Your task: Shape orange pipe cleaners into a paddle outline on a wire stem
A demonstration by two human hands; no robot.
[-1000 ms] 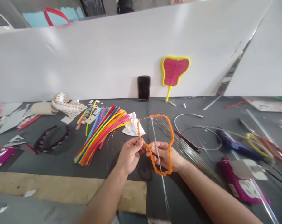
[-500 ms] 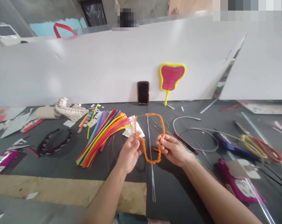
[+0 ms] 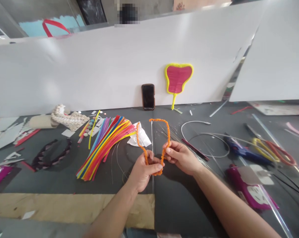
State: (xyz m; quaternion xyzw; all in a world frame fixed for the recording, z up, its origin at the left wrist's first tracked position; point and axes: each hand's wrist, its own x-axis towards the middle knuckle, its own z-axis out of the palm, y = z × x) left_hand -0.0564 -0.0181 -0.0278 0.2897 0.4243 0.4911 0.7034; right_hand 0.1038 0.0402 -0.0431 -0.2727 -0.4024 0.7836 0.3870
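Fingers (image 3: 154, 168) of the left hand (image 3: 141, 172) are closed on the bottom bend of an orange chenille loop (image 3: 168, 132), which is pinched between thumb and forefinger. The loop's right side is gripped by the closed fingertips of the right hand (image 3: 182, 158). The loop is held upright above the dark table (image 3: 189, 205), between both hands. A thin straight wire (image 3: 152, 135) is seen crossing the loop lengthwise; whether it is gripped cannot be told. Coloured stems (image 3: 107, 142) and a white scrap (image 3: 142, 138) are laid just left. A phone (image 3: 148, 96) is leaned against the white board (image 3: 102, 72).
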